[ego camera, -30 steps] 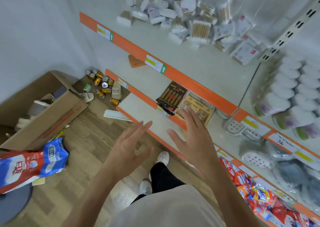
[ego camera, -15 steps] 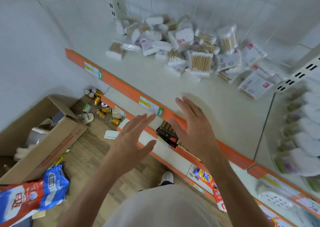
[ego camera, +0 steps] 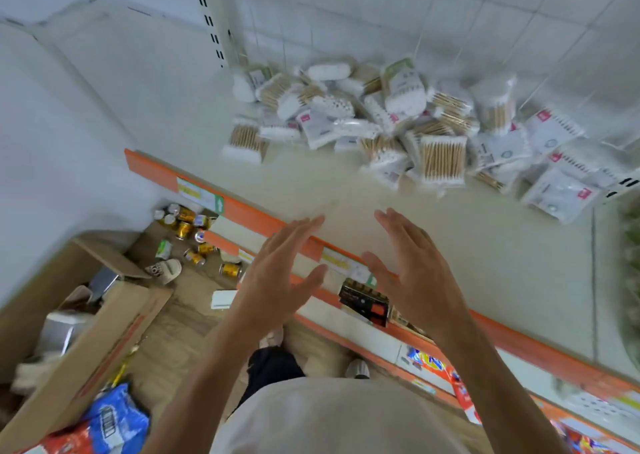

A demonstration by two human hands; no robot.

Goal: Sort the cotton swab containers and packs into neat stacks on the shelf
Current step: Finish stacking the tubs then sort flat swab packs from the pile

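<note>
I am holding my left hand [ego camera: 277, 280] and right hand [ego camera: 415, 273] apart, empty; I should start with the swab packs [ego camera: 381, 124] upper right, grouping alike shapes.

The cotton swab containers and packs [ego camera: 398, 124] lie in a loose, unsorted heap at the back of the pale shelf [ego camera: 485, 263], against the white tiled wall; clear packs of wooden-stick swabs [ego camera: 442, 157] lie flat or tilted among white oval containers [ego camera: 329, 71]; flat white sachets with red tags [ego camera: 561, 195] spread out at the right end; one small pack [ego camera: 246, 140] sits at the left edge; nothing is stacked.
</note>
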